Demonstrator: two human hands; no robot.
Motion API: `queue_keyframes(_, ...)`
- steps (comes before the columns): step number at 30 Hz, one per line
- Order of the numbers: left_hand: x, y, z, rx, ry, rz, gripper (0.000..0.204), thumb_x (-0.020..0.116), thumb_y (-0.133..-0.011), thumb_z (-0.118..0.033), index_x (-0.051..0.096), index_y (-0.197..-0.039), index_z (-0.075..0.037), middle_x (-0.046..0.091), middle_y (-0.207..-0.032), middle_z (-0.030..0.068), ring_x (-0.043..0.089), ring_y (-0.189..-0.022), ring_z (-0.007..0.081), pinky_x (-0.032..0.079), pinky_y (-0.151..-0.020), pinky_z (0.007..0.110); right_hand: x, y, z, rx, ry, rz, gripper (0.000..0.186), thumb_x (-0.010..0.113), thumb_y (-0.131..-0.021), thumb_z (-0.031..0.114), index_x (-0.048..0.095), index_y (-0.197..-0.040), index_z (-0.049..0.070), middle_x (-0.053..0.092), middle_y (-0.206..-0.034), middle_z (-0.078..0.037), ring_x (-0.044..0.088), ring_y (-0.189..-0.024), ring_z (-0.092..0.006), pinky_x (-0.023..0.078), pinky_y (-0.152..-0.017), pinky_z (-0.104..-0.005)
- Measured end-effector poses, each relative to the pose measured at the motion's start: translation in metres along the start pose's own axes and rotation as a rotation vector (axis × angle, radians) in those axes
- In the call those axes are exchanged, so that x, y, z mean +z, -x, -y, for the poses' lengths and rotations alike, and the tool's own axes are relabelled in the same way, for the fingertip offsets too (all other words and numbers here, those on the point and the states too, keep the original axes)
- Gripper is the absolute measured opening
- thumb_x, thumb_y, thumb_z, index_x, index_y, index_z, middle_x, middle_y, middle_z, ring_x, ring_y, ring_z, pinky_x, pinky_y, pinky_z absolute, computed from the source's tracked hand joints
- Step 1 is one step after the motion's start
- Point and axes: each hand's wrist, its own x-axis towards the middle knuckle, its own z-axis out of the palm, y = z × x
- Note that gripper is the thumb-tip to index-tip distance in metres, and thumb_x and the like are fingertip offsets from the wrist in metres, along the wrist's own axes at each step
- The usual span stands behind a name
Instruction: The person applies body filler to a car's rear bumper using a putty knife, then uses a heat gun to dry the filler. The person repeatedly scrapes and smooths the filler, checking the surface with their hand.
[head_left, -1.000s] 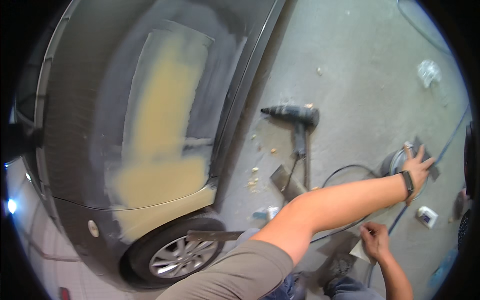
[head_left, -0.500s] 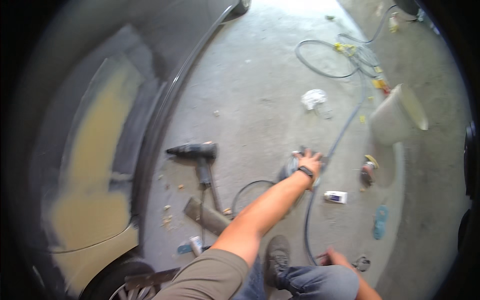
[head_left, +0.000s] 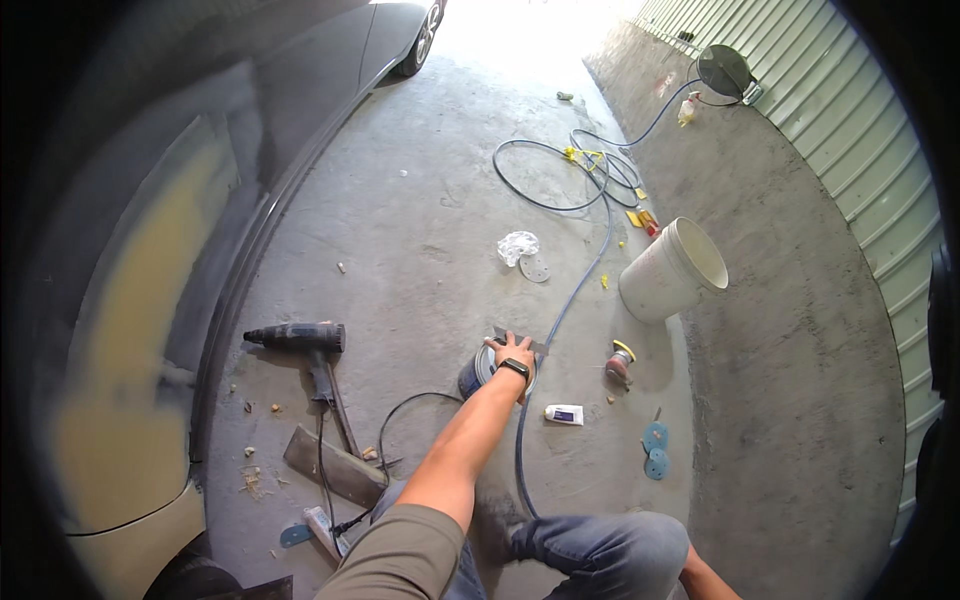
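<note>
My left hand [head_left: 513,352], with a dark band on its wrist, reaches down onto the top of a round can [head_left: 484,368] on the floor. Its fingers are spread over a dark, flat spreader-like piece [head_left: 536,346] lying across the can; no closed grip shows. Of my right arm, only the forearm [head_left: 708,578] appears beside my bent knee, which hides the hand. A white tube [head_left: 564,415] lies just right of the can, and a blue hose [head_left: 522,440] passes between them.
A car [head_left: 140,330] with a yellowish filler patch stands at left. Near it lie a heat gun [head_left: 300,338] and a long sanding block [head_left: 335,467]. At right are a white bucket [head_left: 650,285], a small sander [head_left: 619,368] and blue sanding discs [head_left: 656,450]; crumpled paper [head_left: 517,247] lies ahead.
The view has tilted up and turned right, so the wall and hose reel now show. My left hand stays at the can. My right hand has gone out of sight behind the knee.
</note>
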Motion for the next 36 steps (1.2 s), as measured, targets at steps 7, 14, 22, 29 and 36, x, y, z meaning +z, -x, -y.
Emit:
queue_keyframes(7, 0.007, -0.003, -0.004, -0.009, -0.032, -0.088, 0.096, 0.095, -0.065, -0.035, 0.052, -0.150, -0.023, 0.025, -0.167, -0.0006, 0.014, -0.154, 0.0439, 0.028, -0.107, 0.082, -0.052, -0.039, 0.039, -0.186, 0.368, -0.384, 0.028, 0.066, -0.096, 0.024, 0.073, -0.094, -0.002, 0.066, -0.083, -0.001, 0.057, -0.078, -0.0095, 0.047, -0.069, -0.0289)
queue_keyframes(14, 0.031, 0.019, -0.013, 0.009, -0.080, -0.498, 0.069, 0.079, -0.079, -0.029, 0.057, -0.143, -0.017, 0.021, -0.166, 0.0031, 0.017, -0.152, 0.0418, 0.024, -0.107, 0.083, -0.033, -0.164, 0.080, -0.227, -0.584, -0.175, 0.036, 0.048, -0.108, 0.020, 0.055, -0.133, -0.005, 0.067, -0.122, -0.014, 0.067, -0.108, -0.0223, 0.054, -0.095, -0.0360)
queue_keyframes(22, 0.044, 0.087, 0.112, -0.027, 0.556, -1.017, 0.110, 0.094, -0.056, -0.037, 0.038, -0.145, -0.006, 0.023, -0.157, 0.0212, 0.024, -0.147, 0.0419, 0.030, -0.118, 0.054, 0.037, -0.254, 0.175, -0.587, 0.220, -0.036, 0.057, 0.069, -0.082, -0.003, 0.056, -0.137, 0.000, 0.073, -0.107, -0.009, 0.070, -0.099, -0.0165, 0.055, -0.087, -0.0294)
queue_keyframes(29, 0.090, 0.090, 0.115, -0.157, 0.689, -0.914, 0.118, 0.096, -0.054, -0.038, 0.032, -0.149, -0.008, 0.021, -0.157, 0.0224, 0.025, -0.146, 0.0429, 0.030, -0.120, 0.053, 0.118, -0.314, 0.203, -0.935, 0.886, 0.028, 0.024, 0.067, -0.082, 0.014, 0.075, -0.099, -0.001, 0.070, -0.079, -0.023, 0.069, -0.079, -0.0407, 0.054, -0.079, -0.0451)
queue_keyframes(36, 0.095, 0.078, 0.108, -0.163, 0.602, -0.881, 0.120, 0.096, -0.055, -0.039, 0.031, -0.150, -0.005, 0.018, -0.159, 0.0204, 0.022, -0.149, 0.0416, 0.031, -0.121, 0.051, 0.156, -0.348, 0.189, -0.725, 0.923, -0.016, 0.022, 0.065, -0.082, 0.015, 0.070, -0.085, -0.006, 0.069, -0.082, -0.028, 0.069, -0.085, -0.0433, 0.055, -0.079, -0.0495)
